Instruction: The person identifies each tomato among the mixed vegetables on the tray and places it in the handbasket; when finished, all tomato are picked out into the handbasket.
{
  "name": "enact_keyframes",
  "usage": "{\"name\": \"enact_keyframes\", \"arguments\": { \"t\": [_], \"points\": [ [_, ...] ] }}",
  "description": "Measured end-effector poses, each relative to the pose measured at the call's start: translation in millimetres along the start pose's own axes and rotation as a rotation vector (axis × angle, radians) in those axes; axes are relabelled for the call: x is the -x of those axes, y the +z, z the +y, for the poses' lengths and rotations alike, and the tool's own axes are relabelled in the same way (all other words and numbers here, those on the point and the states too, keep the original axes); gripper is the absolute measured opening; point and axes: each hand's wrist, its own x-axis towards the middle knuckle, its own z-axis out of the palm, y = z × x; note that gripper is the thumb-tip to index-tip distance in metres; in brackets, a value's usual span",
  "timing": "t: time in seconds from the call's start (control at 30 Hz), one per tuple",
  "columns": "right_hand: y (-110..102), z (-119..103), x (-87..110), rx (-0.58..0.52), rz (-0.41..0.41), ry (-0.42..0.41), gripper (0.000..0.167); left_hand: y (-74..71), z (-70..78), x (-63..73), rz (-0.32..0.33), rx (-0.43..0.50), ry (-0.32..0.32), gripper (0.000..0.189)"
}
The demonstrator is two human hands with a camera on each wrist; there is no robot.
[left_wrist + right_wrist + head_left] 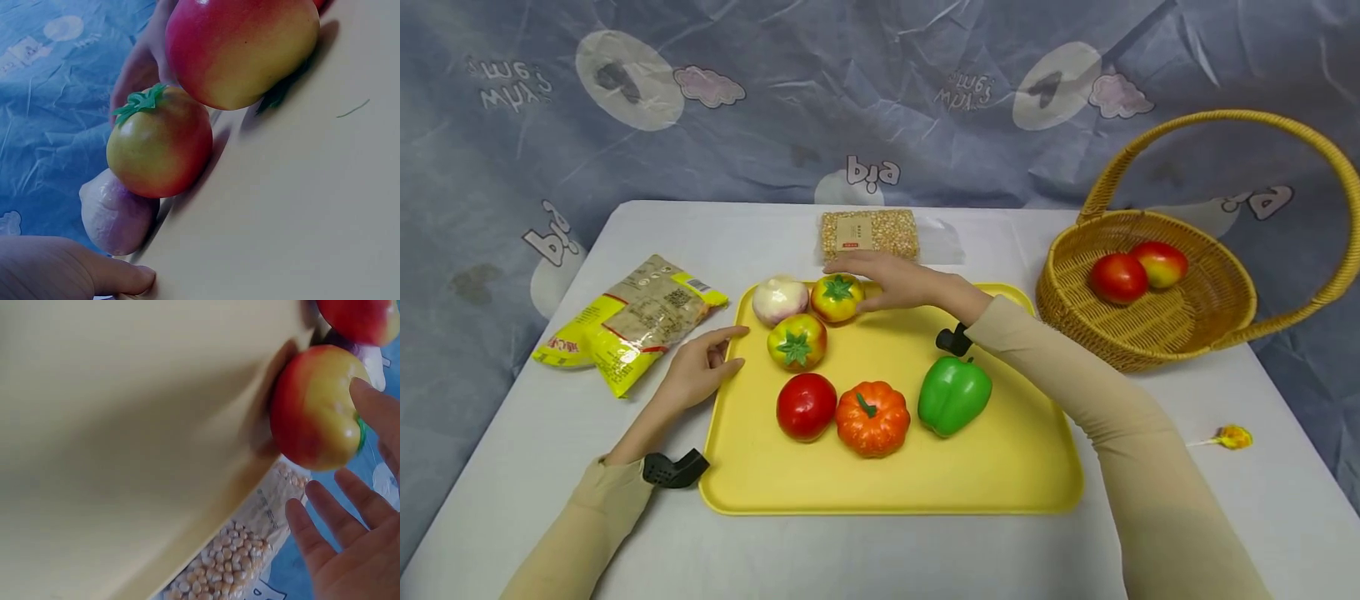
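My right hand reaches over the far rim of the yellow tray, its fingers extended around a red-and-yellow tomato with a green leafy top. In the right wrist view the thumb overlaps that tomato, and the other fingers are spread beside it. Next to it are a garlic bulb and a second red-and-yellow tomato. At the tray's left rim rests my left hand, fingers loosely bent, with fingertips right at the edge. A red tomato, a small pumpkin and a green bell pepper sit nearer me.
A wicker basket with a tall handle holds two red fruits at the right. Yellow snack bags lie left of the tray. Behind it is a bag of corn kernels. A lollipop lies at the right.
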Motion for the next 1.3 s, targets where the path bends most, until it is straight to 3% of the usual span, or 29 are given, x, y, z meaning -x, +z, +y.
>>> {"name": "enact_keyframes", "arguments": {
  "t": [0.57,0.83,1.3],
  "points": [
    [15.2,1.2,-14.3,0.055,-0.101,-0.007,0.070,2.8,-3.1,-0.4,0.010,0.003,0.004,0.042],
    [9.3,-2.8,-10.2,0.048,-0.129,0.050,0.068,1.2,-2.1,-0.3,0.009,-0.001,-0.003,0.042],
    [-16.4,-14.6,22.3,-0.016,-0.018,0.024,0.066,0.3,0.3,0.1,0.001,-0.007,0.001,0.043]
  ]
}}
